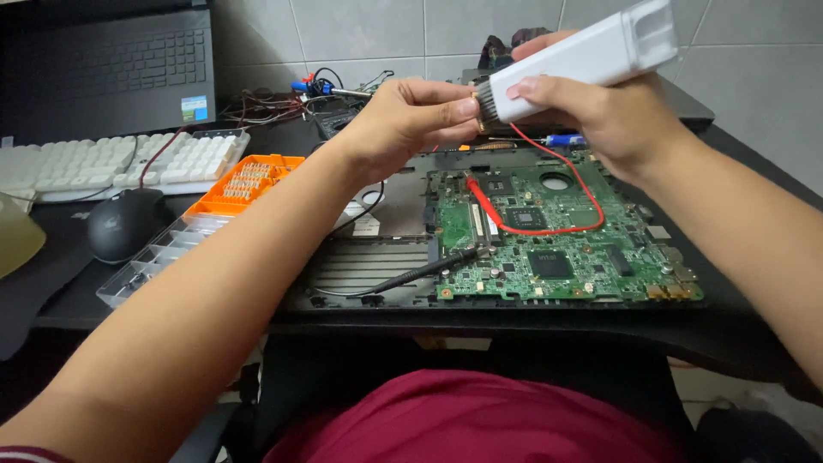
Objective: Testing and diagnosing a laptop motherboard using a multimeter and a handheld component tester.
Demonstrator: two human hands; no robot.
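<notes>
Grey tiled wall backs a dark desk (754, 163) where an opened laptop chassis (360, 266) carries a green circuit board (566, 240) crossed by red and black probe leads. Above the board, the right hand (617, 120) is wrapped firmly around a white, boxy brush tool (583, 56) with dark bristles. The left hand (403, 120) pinches a small brassy part (481, 126) against those bristles.

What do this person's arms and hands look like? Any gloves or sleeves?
Both hands, left hand and right hand, are bare: no gloves, rings or watch show. Both forearms are uncovered. A dark red sleeve with pale stripes edges the left arm near the shoulder.
</notes>
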